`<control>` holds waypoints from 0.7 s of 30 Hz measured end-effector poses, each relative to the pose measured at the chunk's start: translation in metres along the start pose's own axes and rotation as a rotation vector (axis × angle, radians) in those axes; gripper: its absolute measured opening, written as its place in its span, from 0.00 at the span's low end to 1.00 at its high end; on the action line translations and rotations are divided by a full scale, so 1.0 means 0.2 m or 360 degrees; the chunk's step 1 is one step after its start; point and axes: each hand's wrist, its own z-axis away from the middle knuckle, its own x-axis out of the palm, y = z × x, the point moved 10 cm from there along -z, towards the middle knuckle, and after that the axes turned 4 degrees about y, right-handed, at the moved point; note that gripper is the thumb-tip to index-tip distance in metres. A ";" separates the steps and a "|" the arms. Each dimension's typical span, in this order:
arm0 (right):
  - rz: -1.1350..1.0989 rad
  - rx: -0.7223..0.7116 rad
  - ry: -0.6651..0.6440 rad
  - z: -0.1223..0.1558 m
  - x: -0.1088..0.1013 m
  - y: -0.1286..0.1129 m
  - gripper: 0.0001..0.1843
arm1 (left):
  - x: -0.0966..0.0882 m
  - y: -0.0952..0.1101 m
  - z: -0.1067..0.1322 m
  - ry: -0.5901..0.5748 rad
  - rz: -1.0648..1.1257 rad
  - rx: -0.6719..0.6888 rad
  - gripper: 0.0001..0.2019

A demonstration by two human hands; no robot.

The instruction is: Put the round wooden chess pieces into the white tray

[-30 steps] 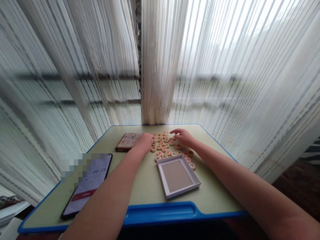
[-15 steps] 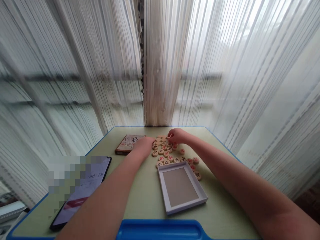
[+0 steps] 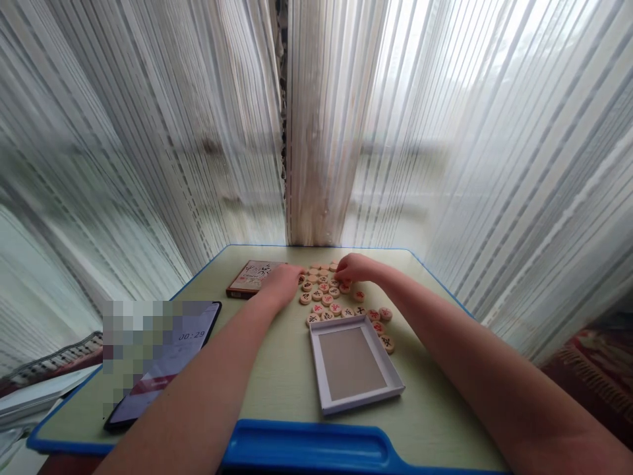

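Several round wooden game pieces (image 3: 330, 297) with red or black characters lie spread across the far middle of the small table (image 3: 287, 369). My left hand (image 3: 281, 282) rests at the left edge of the pieces, fingers curled down onto them. My right hand (image 3: 352, 268) sits over the far pieces with its fingers pinched together on one or more of them. An empty shallow white box tray (image 3: 352, 359) lies just in front of the pieces. The box lid (image 3: 251, 278), red-brown with printed characters, is beside my left hand.
A phone (image 3: 165, 359) showing a timer lies at the table's near left. A blue rim with a groove (image 3: 316, 445) runs along the table's front. Sheer striped curtains (image 3: 316, 132) hang close behind and around the table.
My right hand has drawn back from an open reach into a pinch over the far pieces. My left hand has stayed at the left edge of the pieces. The camera view has shifted slightly.
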 end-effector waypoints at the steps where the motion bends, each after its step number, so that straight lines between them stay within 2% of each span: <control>1: -0.0005 -0.0008 -0.0006 0.00 0.00 0.00 0.08 | 0.00 0.00 0.00 0.0003 -0.0014 0.0013 0.18; 8: -0.0144 -0.0072 0.0088 0.00 -0.01 -0.04 0.11 | -0.03 0.02 0.02 0.0011 -0.0129 0.0034 0.24; 12: -0.0099 -0.0148 0.0205 0.00 -0.02 -0.08 0.11 | -0.05 0.09 0.02 0.0040 -0.0065 0.0160 0.24; 16: 0.0082 -0.0256 0.0246 0.01 -0.02 -0.13 0.11 | -0.03 0.15 0.03 -0.0001 0.0000 0.0314 0.22; 19: 0.0089 -0.0251 0.0159 0.01 0.00 -0.13 0.10 | 0.00 0.17 0.03 -0.0047 0.0036 0.0372 0.23; 21: 0.0058 -0.0253 0.0220 0.00 -0.01 -0.12 0.11 | 0.02 0.18 0.03 -0.0089 0.0054 0.0413 0.22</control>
